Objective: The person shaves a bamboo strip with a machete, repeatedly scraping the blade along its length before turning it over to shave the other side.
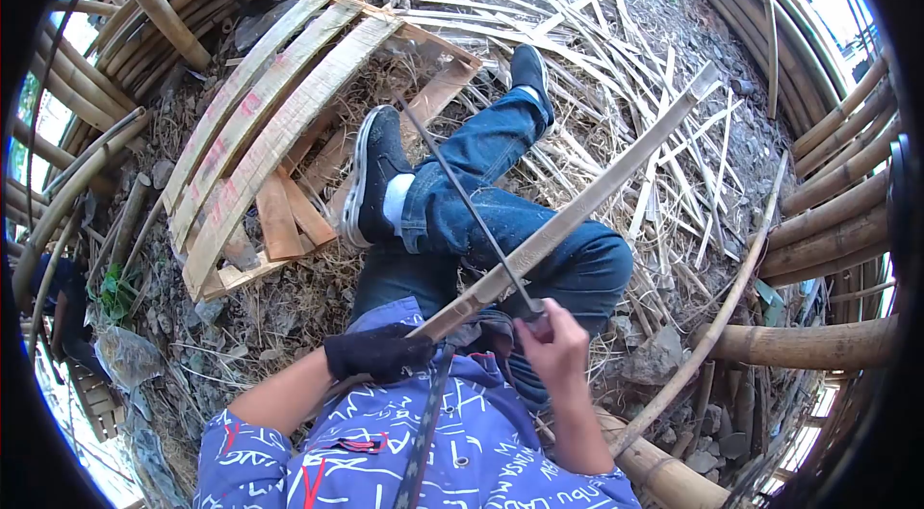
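Observation:
My left hand point(380, 353), in a black glove, is closed round the near end of a long split bamboo strip point(587, 206). The strip slants up across my lap to the right, over my bent knee. In my bare right hand point(558, 341), the fingers are wrapped on the dark handle of a long thin knife point(464, 191). Its narrow dark blade points forward and left, crossing the bamboo strip close to the handle. Both hands are near my waist.
A slatted wooden pallet point(279, 114) lies ahead on the left, by my shoe point(380, 172). Thin bamboo splints point(626, 76) litter the ground ahead and right. Stacked bamboo poles point(828, 230) line both sides. A thin curved pole point(712, 326) lies at my right.

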`<action>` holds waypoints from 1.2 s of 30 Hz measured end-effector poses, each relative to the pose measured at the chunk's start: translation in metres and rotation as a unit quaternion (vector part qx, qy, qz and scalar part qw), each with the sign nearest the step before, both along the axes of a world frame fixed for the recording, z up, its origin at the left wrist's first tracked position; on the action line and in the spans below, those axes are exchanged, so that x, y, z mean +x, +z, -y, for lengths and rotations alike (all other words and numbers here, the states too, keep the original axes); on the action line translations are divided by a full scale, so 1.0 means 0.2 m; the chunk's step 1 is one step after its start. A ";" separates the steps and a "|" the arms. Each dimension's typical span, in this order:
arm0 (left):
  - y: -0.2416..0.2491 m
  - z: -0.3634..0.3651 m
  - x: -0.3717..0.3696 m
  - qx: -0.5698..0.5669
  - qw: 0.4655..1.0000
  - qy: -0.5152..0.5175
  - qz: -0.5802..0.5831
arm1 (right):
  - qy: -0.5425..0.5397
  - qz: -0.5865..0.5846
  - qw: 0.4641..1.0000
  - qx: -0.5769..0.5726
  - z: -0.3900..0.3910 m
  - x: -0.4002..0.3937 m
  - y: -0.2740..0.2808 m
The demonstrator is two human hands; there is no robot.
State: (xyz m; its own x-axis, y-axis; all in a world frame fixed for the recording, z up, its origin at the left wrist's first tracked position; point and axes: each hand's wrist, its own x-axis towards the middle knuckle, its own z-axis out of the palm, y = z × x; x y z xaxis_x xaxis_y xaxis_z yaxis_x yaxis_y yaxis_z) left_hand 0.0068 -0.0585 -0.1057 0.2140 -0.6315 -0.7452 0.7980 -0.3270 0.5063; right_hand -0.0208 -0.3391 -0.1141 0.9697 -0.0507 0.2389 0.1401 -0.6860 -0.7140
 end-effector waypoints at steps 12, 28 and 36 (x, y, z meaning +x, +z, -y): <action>-0.11 -0.04 -0.03 0.019 0.987 -0.028 0.159 | 0.020 -0.035 0.999 -0.027 0.01 0.02 0.10; 0.08 -0.02 0.08 0.010 0.981 0.014 0.194 | -0.033 -0.090 0.995 -0.003 0.00 -0.04 0.10; 0.21 0.01 0.19 0.060 0.987 -0.018 0.146 | 0.067 -0.269 0.945 0.177 0.10 0.08 0.20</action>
